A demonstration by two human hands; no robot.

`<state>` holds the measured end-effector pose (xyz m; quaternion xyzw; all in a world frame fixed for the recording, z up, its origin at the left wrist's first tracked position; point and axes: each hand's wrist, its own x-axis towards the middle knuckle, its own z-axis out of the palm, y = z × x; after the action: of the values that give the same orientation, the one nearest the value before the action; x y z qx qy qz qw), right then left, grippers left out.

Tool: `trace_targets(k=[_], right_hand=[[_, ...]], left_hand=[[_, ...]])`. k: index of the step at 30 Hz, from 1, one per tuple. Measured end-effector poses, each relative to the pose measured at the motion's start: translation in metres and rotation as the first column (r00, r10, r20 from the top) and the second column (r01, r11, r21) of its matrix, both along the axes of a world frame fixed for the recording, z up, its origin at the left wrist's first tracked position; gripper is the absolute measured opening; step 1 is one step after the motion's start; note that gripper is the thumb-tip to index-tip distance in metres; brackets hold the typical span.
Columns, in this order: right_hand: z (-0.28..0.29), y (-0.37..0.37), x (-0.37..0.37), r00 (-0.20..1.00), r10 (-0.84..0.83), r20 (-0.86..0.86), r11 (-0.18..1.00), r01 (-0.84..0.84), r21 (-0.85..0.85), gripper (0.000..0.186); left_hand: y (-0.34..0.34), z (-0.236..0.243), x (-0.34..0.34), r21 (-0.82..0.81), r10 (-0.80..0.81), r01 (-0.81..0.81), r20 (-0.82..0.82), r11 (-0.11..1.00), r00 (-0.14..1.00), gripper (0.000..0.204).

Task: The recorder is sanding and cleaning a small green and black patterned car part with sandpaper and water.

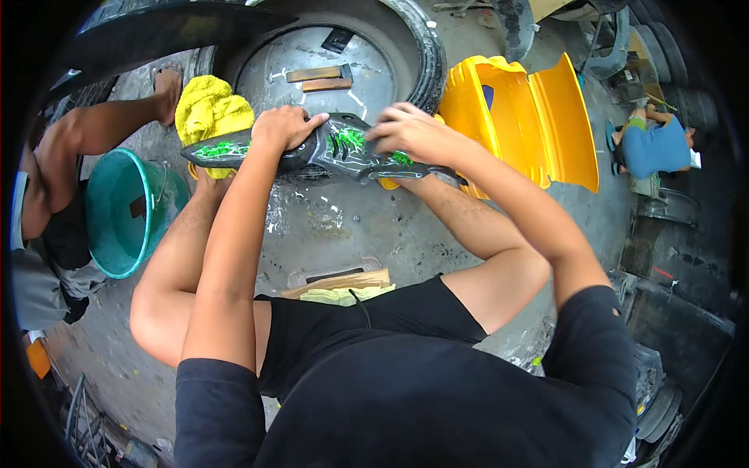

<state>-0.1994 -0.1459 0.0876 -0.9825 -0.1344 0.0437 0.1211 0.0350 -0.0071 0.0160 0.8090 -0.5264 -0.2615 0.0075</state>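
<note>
Head view: left hand (284, 130) and right hand (417, 139) at a black moulded panel (341, 153)

Left arm (234, 257) reaches forward nearly straight, the back of the hand upward over the panel; the thumb stretches out to the right, while the other fingers point toward the far edge, partly hidden, so I cannot tell how firmly they close on it; right arm (511, 199) bends at the elbow, its forearm slanting inward; the right fingers are bent over the panel and smeared by blur; a dark patch shows beneath them, and I cannot tell whether they grip anything.

The panel lies crosswise at the near edge of a black tire (431, 51), its left end over a yellow cloth (212, 109), its right end above the person's right shin (464, 210); bright green patches and whitish streaks mark its smooth, angular surface; any lettering there is too small to read.

Inside the ribbed tire, a round grey surface (273, 78) carries pale streaks, two narrow wooden blocks (326, 84) side by side and a dark square piece (337, 40); the cloth is thick and crumpled; a teal plastic bucket (157, 195) with a round rim stands to the left; a glossy yellow plastic shell (511, 125), curved and open, sits beside the tire on the right; farther right, a person in a blue shirt (654, 150) is bent low.
</note>
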Motion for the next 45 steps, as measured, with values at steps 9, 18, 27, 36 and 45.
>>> trace_targets(k=[9, 18, 27, 36, 45], right_hand=[[0.039, -0.009, -0.08, 0.982, -0.14, -0.129, 0.986, 0.15, 0.076, 0.039], [0.006, 0.014, -0.025, 0.983, -0.184, -0.021, 0.983, 0.183, -0.033, 0.051], [0.029, 0.008, -0.097, 0.921, -0.383, -0.074, 0.914, 0.39, 0.111, 0.029], [0.018, 0.019, -0.045, 0.995, -0.094, 0.023, 0.988, 0.096, -0.119, 0.03], [-0.013, 0.041, -0.008, 0.976, -0.212, 0.049, 0.959, 0.217, -0.184, 0.031]], left_hand=[[0.011, 0.009, 0.005, -0.031, 0.015, -0.014, 0.025, 0.999, 1.0, 0.082], [0.013, -0.009, 0.007, -0.001, 0.003, -0.003, 0.027, 1.0, 1.0, 0.087], [0.01, -0.007, 0.006, -0.107, -0.03, 0.038, 0.074, 0.994, 0.997, 0.084], [0.018, -0.002, 0.01, 0.003, 0.016, -0.016, 0.051, 1.0, 0.999, 0.084], [0.005, -0.003, 0.0, 0.007, -0.023, 0.023, 0.021, 1.0, 1.0, 0.085]])
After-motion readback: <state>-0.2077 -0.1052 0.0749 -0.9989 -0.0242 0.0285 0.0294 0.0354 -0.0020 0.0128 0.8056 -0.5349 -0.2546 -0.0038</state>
